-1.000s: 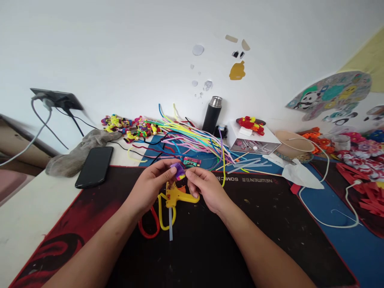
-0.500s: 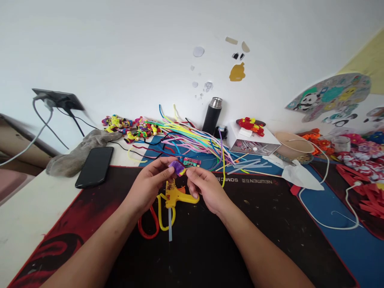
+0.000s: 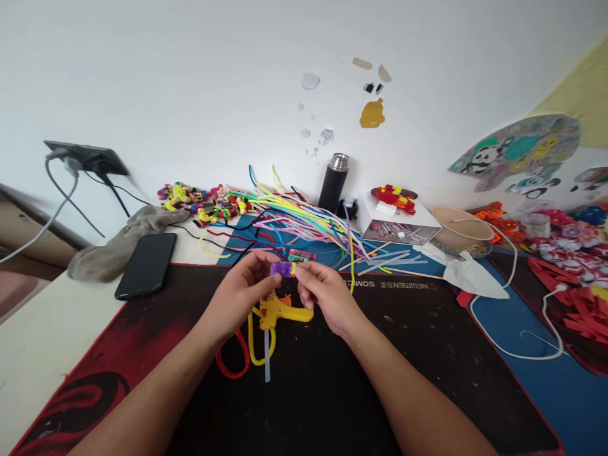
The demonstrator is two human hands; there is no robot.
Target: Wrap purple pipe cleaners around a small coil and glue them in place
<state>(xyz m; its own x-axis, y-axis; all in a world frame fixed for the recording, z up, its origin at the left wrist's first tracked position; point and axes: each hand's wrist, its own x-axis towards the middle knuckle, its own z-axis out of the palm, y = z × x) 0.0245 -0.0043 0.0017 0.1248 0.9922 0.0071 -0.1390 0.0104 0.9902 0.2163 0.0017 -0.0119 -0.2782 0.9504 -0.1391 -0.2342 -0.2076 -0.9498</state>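
Between my hands is a small purple and yellow pipe-cleaner piece (image 3: 282, 269), raised above the dark desk mat. My left hand (image 3: 244, 285) pinches its purple side between thumb and fingers. At the yellow end, my right hand (image 3: 323, 291) has thumb and forefinger closed on the piece. Just below lies a yellow hot glue gun (image 3: 285, 312) with a translucent glue stick (image 3: 266, 361) sticking out of it. A red pipe-cleaner loop (image 3: 232, 375) and a yellow pipe-cleaner loop (image 3: 253, 354) rest beside the gun, partly hidden by my left hand and wrist.
Many coloured pipe cleaners (image 3: 304, 218) are heaped at the back, with finished colourful figures (image 3: 221, 206) to their left. A black thermos (image 3: 334, 183) and a white box (image 3: 399, 221) stand near the wall. A phone (image 3: 145, 266) lies left; a white cable (image 3: 513, 359) curves at right.
The purple and yellow piece has turned from a slant to nearly level between my fingers. Both hands stay in about the same place, and the view has shifted slightly.
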